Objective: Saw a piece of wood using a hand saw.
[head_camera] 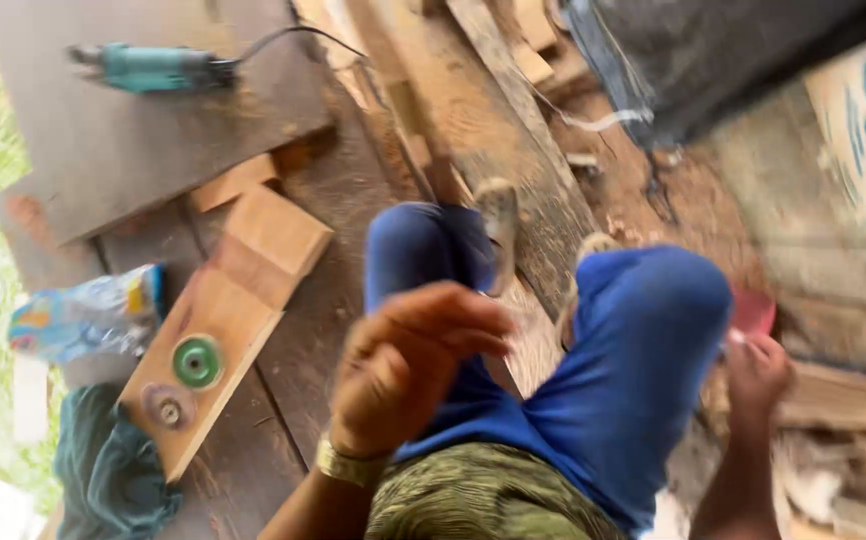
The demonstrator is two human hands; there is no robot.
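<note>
The right hand (758, 375) touches a small red thing (753, 312) beside the right knee — its grip too blurred to tell. It looks light, rigid; hold by the rim. The left hand (408, 365) hangs empty, fingers loosely curled.

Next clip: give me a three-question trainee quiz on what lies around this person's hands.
1. True or false: the teal corded power tool lies on the grey board.
2. Which disc lies nearer the tool: A, the round green disc, or B, the round grey-brown disc?
3. What does the left hand wear at the wrist?

Key
1. True.
2. A; both discs lie on the light wooden plank.
3. A gold-coloured watch band. The right hand reaches towards a small red object; blur hides whether it touches.
</note>
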